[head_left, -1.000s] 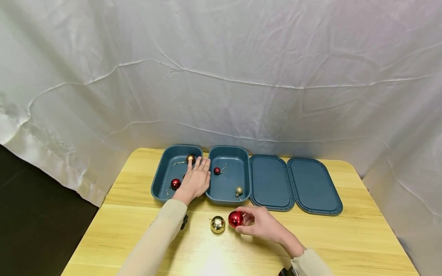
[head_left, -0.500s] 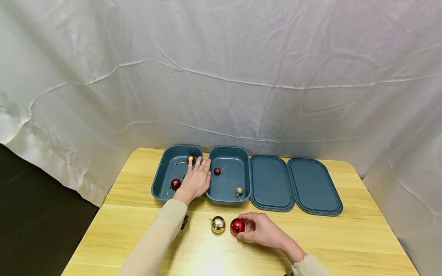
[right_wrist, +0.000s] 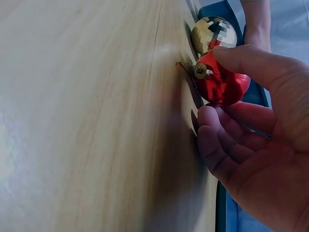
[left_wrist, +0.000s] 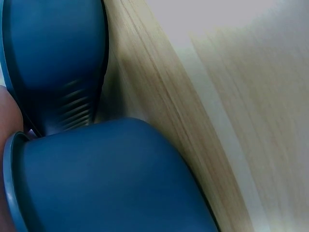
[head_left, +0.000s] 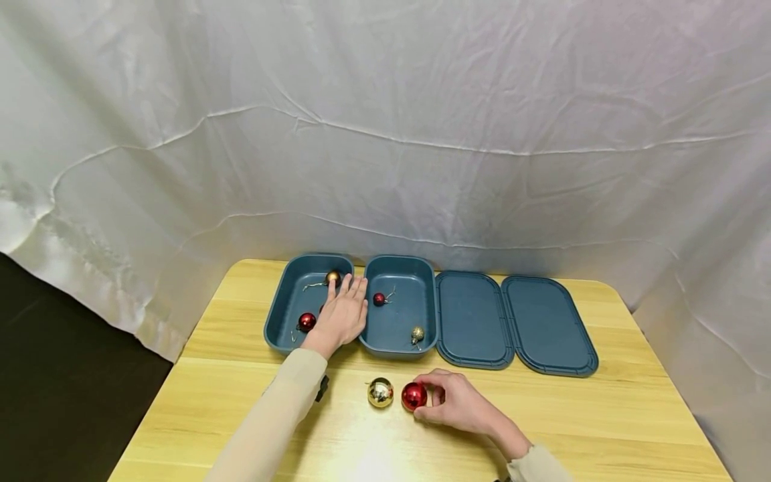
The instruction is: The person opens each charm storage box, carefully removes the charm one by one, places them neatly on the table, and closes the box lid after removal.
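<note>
My right hand pinches a shiny red Christmas bauble between thumb and fingers, low at the table near the front. In the right wrist view the bauble's gold cap and string face the camera. Just left of it lies a shiny gold bauble. My left hand rests with spread, straight fingers over the right rim of the left blue box. Inside that box are a dark red bauble and a bronze bauble; another red one is mostly hidden beneath the hand.
The right blue box holds a small red bauble and a small glittery gold one. Two flat blue lids lie beside it on the wooden table. A pale curtain hangs behind.
My right hand has come slightly nearer the front edge and right with the red bauble, then stayed still. The left hand has not moved.
</note>
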The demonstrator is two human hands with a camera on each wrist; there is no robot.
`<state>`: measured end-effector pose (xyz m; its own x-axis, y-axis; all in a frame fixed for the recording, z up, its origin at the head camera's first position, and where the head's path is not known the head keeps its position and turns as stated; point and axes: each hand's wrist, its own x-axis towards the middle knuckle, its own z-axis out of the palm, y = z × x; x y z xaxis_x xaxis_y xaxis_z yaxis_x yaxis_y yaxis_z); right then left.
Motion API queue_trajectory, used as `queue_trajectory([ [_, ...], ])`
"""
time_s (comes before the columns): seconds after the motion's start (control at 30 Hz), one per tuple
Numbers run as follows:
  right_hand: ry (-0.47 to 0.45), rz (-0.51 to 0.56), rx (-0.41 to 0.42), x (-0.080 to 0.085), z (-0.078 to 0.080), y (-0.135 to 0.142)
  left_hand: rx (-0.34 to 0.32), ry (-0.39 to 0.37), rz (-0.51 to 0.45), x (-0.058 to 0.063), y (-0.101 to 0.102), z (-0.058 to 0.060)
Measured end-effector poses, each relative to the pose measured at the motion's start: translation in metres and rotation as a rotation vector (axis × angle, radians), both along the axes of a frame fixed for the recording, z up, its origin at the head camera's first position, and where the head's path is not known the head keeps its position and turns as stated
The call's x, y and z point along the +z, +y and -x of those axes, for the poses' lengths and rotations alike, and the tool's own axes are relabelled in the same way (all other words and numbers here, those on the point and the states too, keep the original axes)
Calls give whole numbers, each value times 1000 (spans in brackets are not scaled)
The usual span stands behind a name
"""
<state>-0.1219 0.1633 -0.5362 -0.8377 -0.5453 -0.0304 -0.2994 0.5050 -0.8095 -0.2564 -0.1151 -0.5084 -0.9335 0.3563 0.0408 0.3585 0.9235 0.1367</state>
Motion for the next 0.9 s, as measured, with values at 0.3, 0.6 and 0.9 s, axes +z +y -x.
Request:
queue_trajectory([
  [0.3,-3,-3,-1,-1,0,-1,1,8,12,0,0,-1],
  [0.6,-13,0,1,-1,0,-1,0,3,2,1,0,-1],
  [0.9,11,-8,-8,0,-1,0,3,-4,-2,1,0,-1],
])
